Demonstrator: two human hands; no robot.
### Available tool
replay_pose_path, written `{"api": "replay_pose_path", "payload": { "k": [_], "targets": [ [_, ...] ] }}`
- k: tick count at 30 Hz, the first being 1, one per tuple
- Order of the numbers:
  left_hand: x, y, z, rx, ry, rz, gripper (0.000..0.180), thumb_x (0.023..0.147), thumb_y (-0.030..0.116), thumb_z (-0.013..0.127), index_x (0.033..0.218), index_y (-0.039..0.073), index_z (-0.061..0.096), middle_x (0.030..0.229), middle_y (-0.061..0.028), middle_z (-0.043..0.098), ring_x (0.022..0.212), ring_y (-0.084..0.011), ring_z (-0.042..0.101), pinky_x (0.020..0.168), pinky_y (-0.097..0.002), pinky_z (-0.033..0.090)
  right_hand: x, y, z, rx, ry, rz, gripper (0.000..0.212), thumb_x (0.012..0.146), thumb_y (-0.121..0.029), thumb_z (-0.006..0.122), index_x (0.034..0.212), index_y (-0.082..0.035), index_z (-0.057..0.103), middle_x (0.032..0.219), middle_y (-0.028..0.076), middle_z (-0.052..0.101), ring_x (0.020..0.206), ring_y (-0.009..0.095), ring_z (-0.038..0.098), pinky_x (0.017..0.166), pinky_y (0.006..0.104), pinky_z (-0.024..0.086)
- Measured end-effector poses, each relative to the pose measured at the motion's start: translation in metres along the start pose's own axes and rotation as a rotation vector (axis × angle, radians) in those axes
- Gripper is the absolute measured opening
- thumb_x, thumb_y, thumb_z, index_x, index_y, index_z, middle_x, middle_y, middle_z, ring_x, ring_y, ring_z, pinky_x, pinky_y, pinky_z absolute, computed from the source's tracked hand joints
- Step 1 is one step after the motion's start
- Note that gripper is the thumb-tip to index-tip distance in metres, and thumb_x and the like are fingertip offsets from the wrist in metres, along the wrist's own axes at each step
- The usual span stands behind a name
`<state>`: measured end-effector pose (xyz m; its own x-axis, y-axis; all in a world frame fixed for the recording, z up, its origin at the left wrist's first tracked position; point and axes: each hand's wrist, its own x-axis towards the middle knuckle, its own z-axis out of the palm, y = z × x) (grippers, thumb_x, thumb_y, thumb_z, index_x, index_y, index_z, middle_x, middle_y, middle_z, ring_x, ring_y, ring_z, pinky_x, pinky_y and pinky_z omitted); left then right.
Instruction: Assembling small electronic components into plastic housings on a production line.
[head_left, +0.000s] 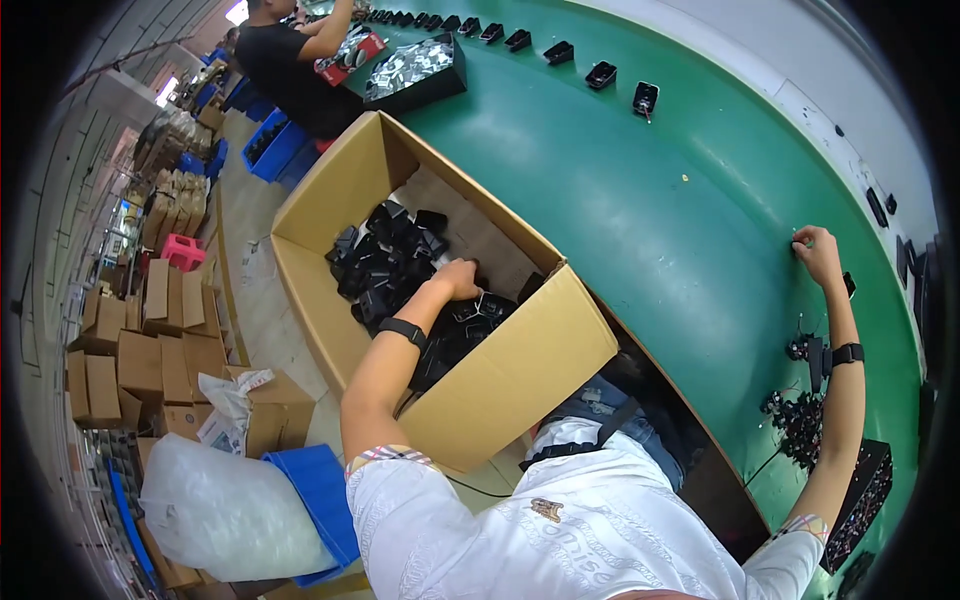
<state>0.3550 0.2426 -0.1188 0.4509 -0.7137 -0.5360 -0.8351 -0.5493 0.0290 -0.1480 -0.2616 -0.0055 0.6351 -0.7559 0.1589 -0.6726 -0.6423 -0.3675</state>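
My left hand [458, 279] reaches down into a large open cardboard box [510, 385]. Its fingers curl in among a heap of black plastic parts [388, 245], and what they grip is hidden. Far to the right, my right hand [818, 252] is stretched out over the green table [640, 230]. Thumb and fingers are pinched together close to the tabletop, and whatever is between them is too small to name. Next to that wrist sits a small black part [849, 285], partly covered by the arm.
A curved row of black housings [601, 75] runs along the table's far side. Bundles of wired parts [797, 425] lie near my right forearm. A co-worker [290, 65] stands beside a black tray of silvery pieces [415, 75]. Cartons [160, 365] and a plastic bag [225, 510] fill the left.
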Motion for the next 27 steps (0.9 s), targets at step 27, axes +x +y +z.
{"api": "replay_pose_path", "payload": {
  "k": [27],
  "targets": [
    [-0.059, 0.303, -0.210, -1.321, -0.439, 0.925, 0.036, 0.093, 0.019, 0.066, 0.124, 0.004, 0.058, 0.078, -0.0041, 0.060, 0.056, -0.0097, 0.057, 0.047, -0.0232, 0.042, -0.105, -0.158, -0.065, 0.351, 0.137, -0.260, 0.011, 0.093, -0.009, 0.067, 0.092, 0.001, 0.063, 0.084, 0.007, 0.064, 0.073, 0.016, 0.060, 0.067, 0.0276, 0.049]
  ]
}}
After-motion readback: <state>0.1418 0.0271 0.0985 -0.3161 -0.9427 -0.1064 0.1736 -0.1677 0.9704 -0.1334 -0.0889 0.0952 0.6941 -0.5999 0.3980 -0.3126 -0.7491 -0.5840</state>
